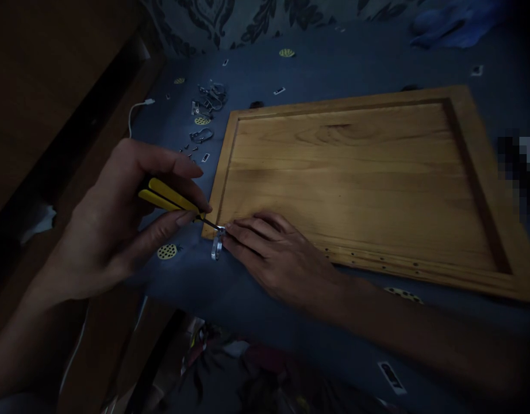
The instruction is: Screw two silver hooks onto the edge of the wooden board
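Note:
My left hand point(114, 213) is closed round a yellow-and-black screwdriver point(170, 198), thumb and fingers pinching its handle. The screwdriver's thin shaft slants down to the right, its tip at a small silvery metal hook point(216, 246). That hook sits at the near left corner of a framed wooden panel point(342, 172), its curved end hanging past the edge. Against the hook rest the fingertips of my right hand point(282, 256), which seem to grip it; the rest of that hand lies palm down over the panel's near edge. The screw under the tip is too small to make out.
Beyond the left hand lie more metal hooks point(211, 98), a single hook point(202, 135) and several small screws point(191, 150). A white cable point(133, 115) ends nearby. Blue cloth point(459, 26) is bunched at the back right. Small holes run along the panel's near edge.

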`<state>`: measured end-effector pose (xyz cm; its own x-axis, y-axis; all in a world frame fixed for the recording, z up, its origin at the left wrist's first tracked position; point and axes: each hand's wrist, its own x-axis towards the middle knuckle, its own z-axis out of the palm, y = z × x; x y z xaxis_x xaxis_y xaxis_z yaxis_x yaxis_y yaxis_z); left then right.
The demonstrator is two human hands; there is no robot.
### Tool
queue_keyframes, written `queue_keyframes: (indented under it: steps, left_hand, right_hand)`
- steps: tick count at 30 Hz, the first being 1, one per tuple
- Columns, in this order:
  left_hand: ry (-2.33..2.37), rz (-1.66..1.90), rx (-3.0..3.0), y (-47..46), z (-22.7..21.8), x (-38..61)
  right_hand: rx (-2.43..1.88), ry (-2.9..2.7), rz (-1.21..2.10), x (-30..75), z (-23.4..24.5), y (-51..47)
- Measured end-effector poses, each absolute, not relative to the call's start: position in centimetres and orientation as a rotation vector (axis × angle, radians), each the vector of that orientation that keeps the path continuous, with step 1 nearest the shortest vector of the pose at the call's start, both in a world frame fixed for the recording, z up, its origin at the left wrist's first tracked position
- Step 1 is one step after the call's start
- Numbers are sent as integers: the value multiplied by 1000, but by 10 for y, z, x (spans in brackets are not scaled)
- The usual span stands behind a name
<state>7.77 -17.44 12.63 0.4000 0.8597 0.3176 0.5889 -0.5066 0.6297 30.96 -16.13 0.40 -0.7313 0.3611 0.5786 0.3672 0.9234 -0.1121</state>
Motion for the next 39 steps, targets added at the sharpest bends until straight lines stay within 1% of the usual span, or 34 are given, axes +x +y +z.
queue_keyframes:
  steps: [12, 18, 26, 29, 33, 37, 39]
  left_hand:
    - [1139, 785, 2235, -159, 134, 75]
    - [1096, 557, 2201, -146, 146, 77]
    - [983, 457, 2353, -132, 148, 75]
    - [949, 497, 2376, -136, 147, 78]
    - [1136, 686, 2306, -148, 142, 82]
    - [1115, 627, 2349, -155, 138, 83]
    - [1149, 660, 2350, -157, 136, 84]
  right_hand:
    - [-527, -2432, -59, 309, 6, -161]
    - [-513, -2412, -50, 309, 5, -161]
    - [-517, -2468, -11, 311, 6, -162]
    - [-527, -2442, -8, 310, 7, -162]
    - [-536, -2427, -37, 310, 8, -162]
    - [-546, -2434, -55, 310, 9, -162]
    - [-541, -2442, -57, 311, 9, -162]
